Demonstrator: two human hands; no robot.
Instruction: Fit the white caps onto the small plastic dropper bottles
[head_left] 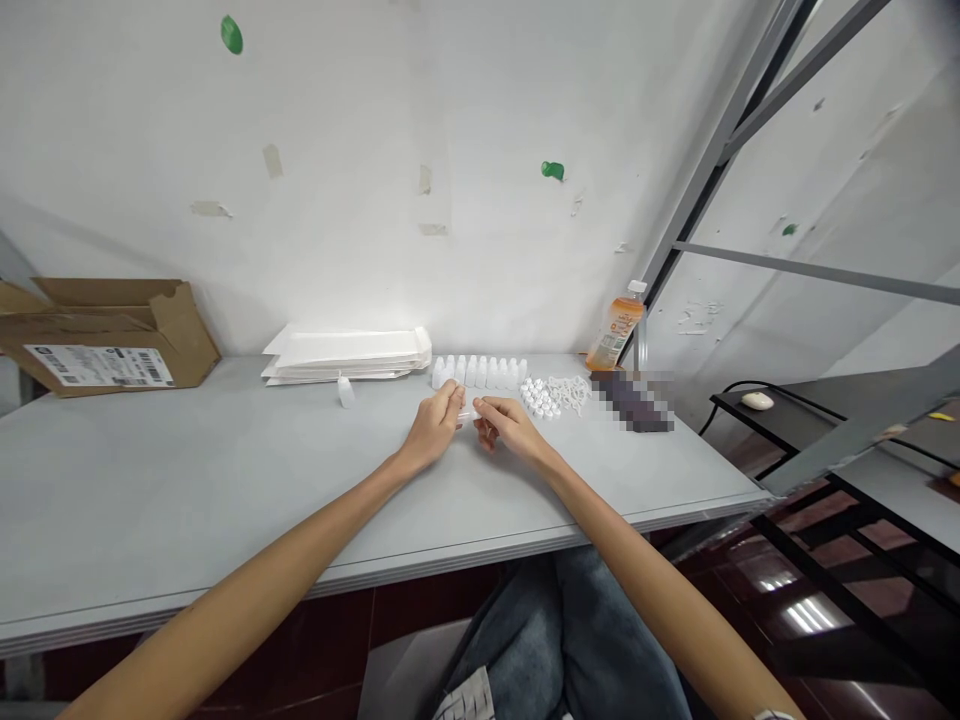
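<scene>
My left hand (433, 425) and my right hand (508, 430) are close together over the grey table (187, 470). A small translucent plastic bottle (466, 412) lies sideways between them, held in my left fingertips. My right fingers curl near its other end, and what they pinch is too small to tell. Just beyond stands a row of several white plastic dropper bottles (480, 372). A heap of white bottle caps (538, 398) lies to the right of my right hand, with a tangle of white plastic pieces (568, 393) beside it. One lone bottle (346, 392) stands further left.
A stack of white envelopes (345, 355) and a flattened cardboard box with a label (105, 335) lie along the wall. An orange drink bottle (616, 325) and a pixelated object (634, 400) stand at the right. A grey metal frame (720, 160) rises beyond the table's right edge.
</scene>
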